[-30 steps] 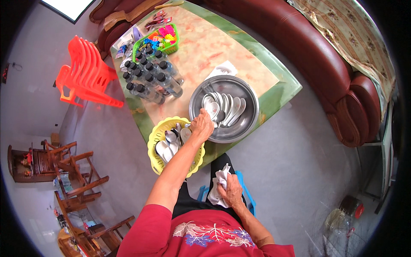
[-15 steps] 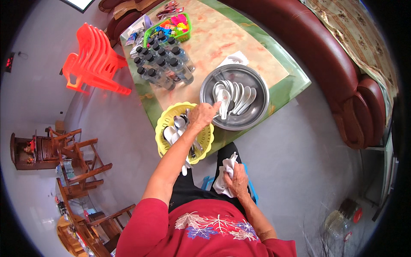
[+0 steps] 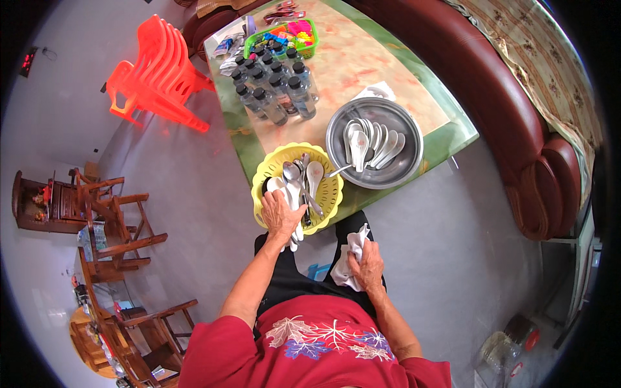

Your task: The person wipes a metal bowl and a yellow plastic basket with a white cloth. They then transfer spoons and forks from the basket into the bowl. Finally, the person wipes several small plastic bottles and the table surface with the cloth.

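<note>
My left hand (image 3: 283,216) reaches over the near side of a yellow scalloped plastic basket (image 3: 264,169), its fingers spread and touching the white spoons (image 3: 292,193) inside. Metal spoons (image 3: 291,171) and another white spoon (image 3: 315,174) lie in there too; the hand hides part of the pile. Bunched in my closed right hand (image 3: 367,266), above my lap, is a white cloth (image 3: 352,255). A steel basin (image 3: 409,161) next to the basket holds several white spoons (image 3: 359,147) fanned side by side, and one metal handle (image 3: 337,171) pokes over its rim.
Several clear bottles with black caps (image 3: 278,90) stand on the marble-patterned table (image 3: 362,55). Behind them is a green basket (image 3: 312,50) of colourful small things. Stacked red plastic chairs (image 3: 158,77) are at left, a dark red leather sofa (image 3: 466,84) at right.
My left hand has moved from the basin's rim back to the spoons in the yellow basket. The right hand keeps the cloth at my lap. The view has shifted slightly.
</note>
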Demonstrator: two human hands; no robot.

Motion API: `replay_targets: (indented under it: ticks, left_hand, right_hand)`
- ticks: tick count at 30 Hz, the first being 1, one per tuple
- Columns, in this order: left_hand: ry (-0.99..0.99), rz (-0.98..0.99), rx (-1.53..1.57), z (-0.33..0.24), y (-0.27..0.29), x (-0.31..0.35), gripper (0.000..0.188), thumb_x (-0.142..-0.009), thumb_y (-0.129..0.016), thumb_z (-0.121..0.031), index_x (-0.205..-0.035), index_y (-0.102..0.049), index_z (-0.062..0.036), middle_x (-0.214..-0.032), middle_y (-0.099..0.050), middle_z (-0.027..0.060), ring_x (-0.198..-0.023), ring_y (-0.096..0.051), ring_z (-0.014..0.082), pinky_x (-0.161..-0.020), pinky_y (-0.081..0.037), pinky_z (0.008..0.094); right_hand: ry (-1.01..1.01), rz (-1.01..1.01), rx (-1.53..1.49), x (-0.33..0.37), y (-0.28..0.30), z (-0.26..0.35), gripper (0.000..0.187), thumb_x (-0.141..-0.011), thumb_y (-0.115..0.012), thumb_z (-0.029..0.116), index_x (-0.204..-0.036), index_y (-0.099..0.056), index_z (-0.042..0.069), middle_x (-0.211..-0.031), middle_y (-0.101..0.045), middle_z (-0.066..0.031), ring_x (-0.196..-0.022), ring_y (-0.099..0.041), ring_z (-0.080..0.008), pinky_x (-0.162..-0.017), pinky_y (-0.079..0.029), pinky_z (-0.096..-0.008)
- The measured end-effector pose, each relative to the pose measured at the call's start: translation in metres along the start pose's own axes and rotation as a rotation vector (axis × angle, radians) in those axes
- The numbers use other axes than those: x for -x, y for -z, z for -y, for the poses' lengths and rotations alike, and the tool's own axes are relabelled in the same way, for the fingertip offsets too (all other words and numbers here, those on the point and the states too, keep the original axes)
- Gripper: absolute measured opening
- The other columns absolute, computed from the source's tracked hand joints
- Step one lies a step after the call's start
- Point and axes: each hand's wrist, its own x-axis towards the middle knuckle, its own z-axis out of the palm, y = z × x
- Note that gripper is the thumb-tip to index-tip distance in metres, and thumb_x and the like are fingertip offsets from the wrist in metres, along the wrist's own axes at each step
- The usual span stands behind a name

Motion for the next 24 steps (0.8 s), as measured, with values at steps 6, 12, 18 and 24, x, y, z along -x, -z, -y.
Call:
replay_targets:
  ticks: [6, 12, 18, 24]
  left_hand:
    - [0.253, 0.029, -0.022, 0.006, 0.002, 0.018, 0.112, -0.053, -0.082, -0.046, -0.136, -0.024, 0.0009, -0.117, -0.048, 0.0212, -0.109, -0.046, 0.0377, -0.093, -0.038, 0.0472]
    - [0.257, 0.329, 0.061, 0.01, 0.002, 0.015, 0.116, -0.055, -0.078, -0.033, -0.139, -0.01, 0.0119, -0.108, -0.059, 0.0248, -0.097, -0.061, 0.0338, -0.082, -0.046, 0.043]
    - [0.345, 0.403, 0.058, 0.012, 0.008, -0.004, 0.087, -0.063, -0.065, -0.011, -0.131, -0.017, 0.0109, -0.089, -0.064, 0.022, -0.079, -0.065, 0.0368, -0.071, -0.05, 0.0431]
    - [0.423, 0.496, 0.073, 0.012, 0.013, -0.011, 0.08, -0.066, -0.063, -0.013, -0.13, -0.02, 0.0091, -0.095, -0.063, 0.0251, -0.092, -0.064, 0.0375, -0.081, -0.05, 0.0423]
  right_hand:
    - [-0.015, 0.007, 0.049, 0.004, -0.005, 0.004, 0.042, -0.076, -0.066, 0.021, -0.111, -0.049, 0.005, -0.093, -0.051, -0.0182, -0.083, -0.055, -0.0382, -0.067, -0.047, -0.046]
    - [-0.002, -0.004, 0.079, 0.006, -0.009, 0.006, 0.042, -0.077, -0.066, 0.022, -0.111, -0.05, 0.004, -0.093, -0.052, -0.0183, -0.084, -0.055, -0.0382, -0.068, -0.047, -0.0461]
    - [0.007, -0.018, 0.114, 0.008, -0.012, 0.006, 0.042, -0.077, -0.066, 0.024, -0.11, -0.05, 0.005, -0.092, -0.052, -0.0179, -0.084, -0.055, -0.038, -0.068, -0.047, -0.0464]
    - [0.029, -0.037, 0.109, 0.008, -0.012, 0.005, 0.043, -0.076, -0.066, 0.025, -0.11, -0.05, 0.004, -0.091, -0.052, -0.018, -0.083, -0.055, -0.0381, -0.068, -0.047, -0.0468]
